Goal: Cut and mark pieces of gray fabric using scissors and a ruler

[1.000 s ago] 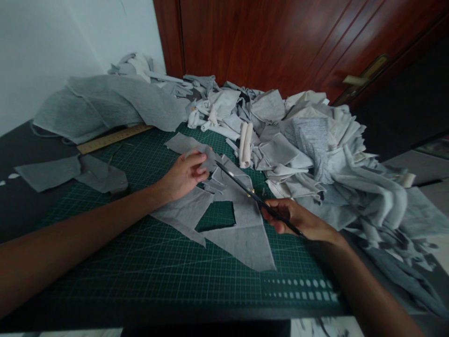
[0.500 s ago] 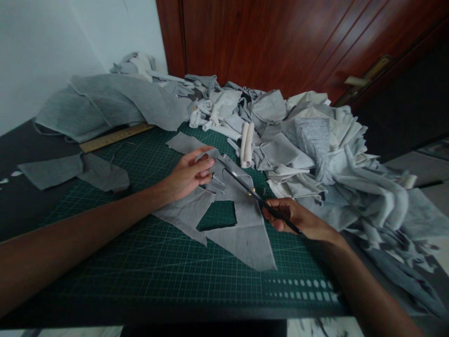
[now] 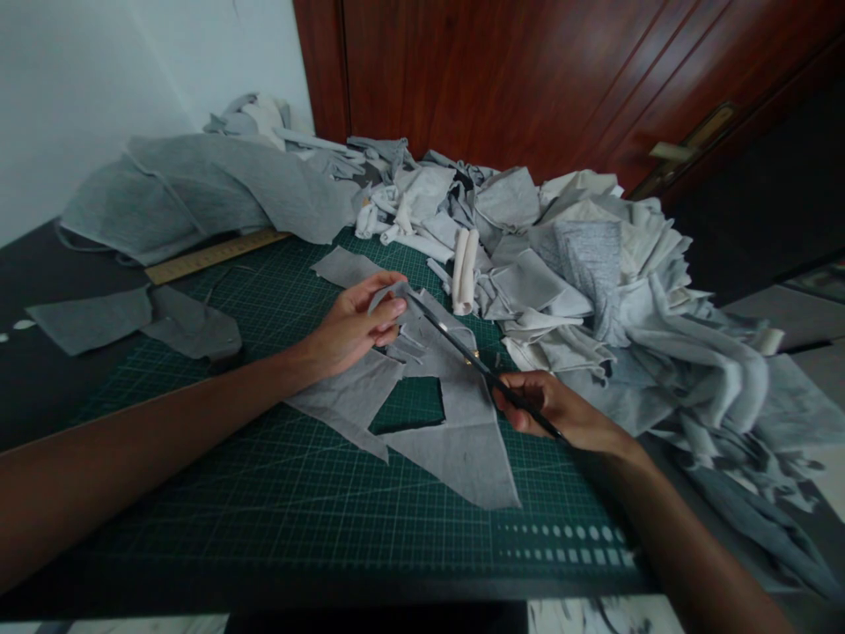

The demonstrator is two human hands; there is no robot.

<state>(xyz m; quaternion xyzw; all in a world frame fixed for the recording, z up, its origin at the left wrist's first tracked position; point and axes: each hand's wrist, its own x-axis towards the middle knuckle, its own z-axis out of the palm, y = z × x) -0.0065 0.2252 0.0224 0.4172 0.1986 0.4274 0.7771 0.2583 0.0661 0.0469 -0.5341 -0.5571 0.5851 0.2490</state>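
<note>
Between the thumb and fingers of my left hand (image 3: pixel 360 321) is pinched a small piece of grey fabric (image 3: pixel 398 289). My right hand (image 3: pixel 545 405) grips a pair of black-handled scissors (image 3: pixel 455 342), whose blades point up and left. The blade tips reach the fabric by my left fingertips; whether the blades are apart cannot be made out. Below both hands, grey fabric scraps (image 3: pixel 462 449) lie on the green cutting mat (image 3: pixel 317 511), with mat showing through a gap among them.
A wooden ruler (image 3: pixel 217 255) lies at the back left, beside a large folded grey cloth (image 3: pixel 198 189). Two grey offcuts (image 3: pixel 92 319) rest at the left. A high heap of fabric scraps (image 3: pixel 528 282) spreads along the back and right, before a wooden door (image 3: pixel 488 79).
The small fabric piece at my left fingertips has turned slightly and shows more of its curved edge. The scissors have shifted only a little. The scraps on the mat stay put.
</note>
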